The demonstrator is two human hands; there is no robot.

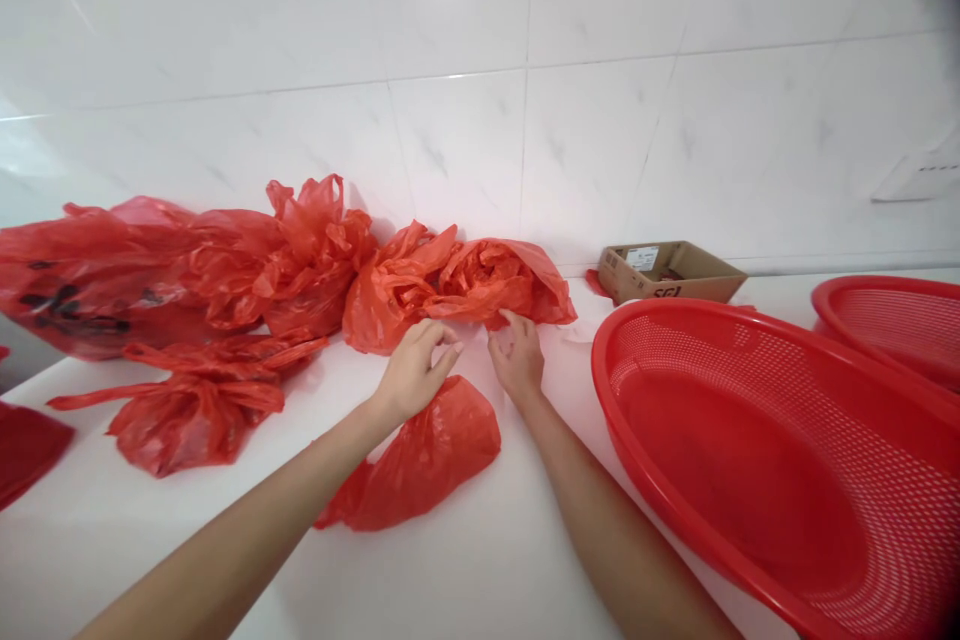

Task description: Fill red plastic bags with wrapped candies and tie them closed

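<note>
In the middle of the white table, my left hand (418, 368) is half curled, with a gap between thumb and fingers and nothing in it. Just to the right, my right hand (517, 360) also has thumb and fingers apart. Its fingertips reach the lower edge of a crumpled red plastic bag (502, 275) by the wall; whether they touch it I cannot tell. A smaller red plastic bag (431, 460) lies on the table below and between my hands, partly hidden by my left forearm. Another bunched red bag (394, 295) rests just beyond my left hand.
Several filled red bags (142, 270) line the wall at left; a knotted red bag (195, 410) lies before them. A large red plastic basket (720, 310) stands at right, a second basket (892, 290) behind it. An open cardboard box (630, 275) sits against the tiled wall.
</note>
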